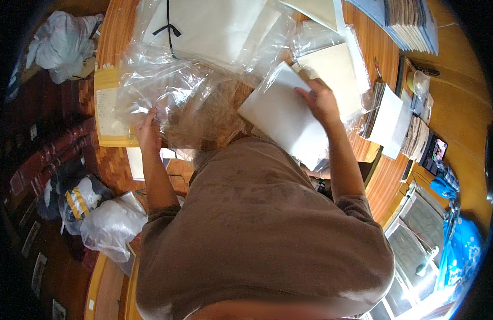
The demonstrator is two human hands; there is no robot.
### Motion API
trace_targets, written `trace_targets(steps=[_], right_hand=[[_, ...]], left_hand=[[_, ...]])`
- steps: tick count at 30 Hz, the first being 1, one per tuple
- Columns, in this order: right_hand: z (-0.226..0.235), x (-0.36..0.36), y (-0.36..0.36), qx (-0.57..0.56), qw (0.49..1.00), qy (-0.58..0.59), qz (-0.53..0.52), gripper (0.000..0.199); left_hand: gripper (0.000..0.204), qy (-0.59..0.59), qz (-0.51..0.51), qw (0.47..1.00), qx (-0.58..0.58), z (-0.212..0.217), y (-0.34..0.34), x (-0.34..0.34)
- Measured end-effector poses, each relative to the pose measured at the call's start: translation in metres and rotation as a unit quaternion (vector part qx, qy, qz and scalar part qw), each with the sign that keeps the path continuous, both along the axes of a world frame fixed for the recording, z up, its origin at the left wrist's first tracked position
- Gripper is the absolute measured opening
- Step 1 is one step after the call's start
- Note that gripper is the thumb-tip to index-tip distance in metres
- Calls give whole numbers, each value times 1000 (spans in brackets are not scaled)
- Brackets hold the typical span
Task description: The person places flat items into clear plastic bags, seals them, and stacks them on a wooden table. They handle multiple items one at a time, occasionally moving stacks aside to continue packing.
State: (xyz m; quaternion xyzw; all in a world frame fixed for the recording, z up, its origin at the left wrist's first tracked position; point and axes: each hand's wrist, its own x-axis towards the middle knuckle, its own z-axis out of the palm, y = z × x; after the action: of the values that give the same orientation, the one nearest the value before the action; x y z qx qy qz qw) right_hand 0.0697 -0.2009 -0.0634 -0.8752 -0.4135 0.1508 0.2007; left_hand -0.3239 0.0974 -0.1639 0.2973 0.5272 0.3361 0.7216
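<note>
At the left, my left hand [149, 132] is closed on the edge of a large, crumpled clear plastic sheet [177, 101], thumb and fingers pinched together. The plastic catches bright glare and spreads over the table in front of me. My right hand [322, 104] grips a white sheet of paper [284, 109] by its upper right side, the thumb lying on top. That paper is tilted and reaches down towards my shirt. Whether it is one sheet or several, I cannot tell. Beyond the plastic lies a white folder [214, 26] with a black tied ribbon [169, 29], under more clear film.
Cream papers [337, 66] in clear plastic lie beyond my right hand. A thick bundle of papers [406, 26] stands at the far right. A yellow envelope [109, 82] rests at the left table edge. A phone [437, 152] with a lit screen lies at the right.
</note>
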Motion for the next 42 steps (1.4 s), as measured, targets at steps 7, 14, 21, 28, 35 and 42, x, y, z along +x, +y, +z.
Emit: trace_targets(steps=[7, 14, 21, 28, 35, 42], right_hand=[[101, 171, 23, 2, 997, -79, -27, 38], [78, 294, 113, 80, 910, -400, -76, 30], [47, 47, 95, -116, 974, -194, -9, 35], [-18, -3, 41, -54, 993, 58, 87, 25], [65, 28, 4, 167, 974, 146, 36, 14], [201, -11, -10, 241, 953, -146, -107, 11]], left_hand=[[56, 55, -4, 998, -1, 38, -5, 20], [64, 58, -19, 997, 46, 26, 1, 18], [63, 81, -12, 997, -1, 28, -2, 11], [64, 62, -37, 996, 46, 29, -3, 16], [62, 4, -59, 998, 7, -1, 8, -3], [55, 9, -63, 997, 43, 7, 4, 3]])
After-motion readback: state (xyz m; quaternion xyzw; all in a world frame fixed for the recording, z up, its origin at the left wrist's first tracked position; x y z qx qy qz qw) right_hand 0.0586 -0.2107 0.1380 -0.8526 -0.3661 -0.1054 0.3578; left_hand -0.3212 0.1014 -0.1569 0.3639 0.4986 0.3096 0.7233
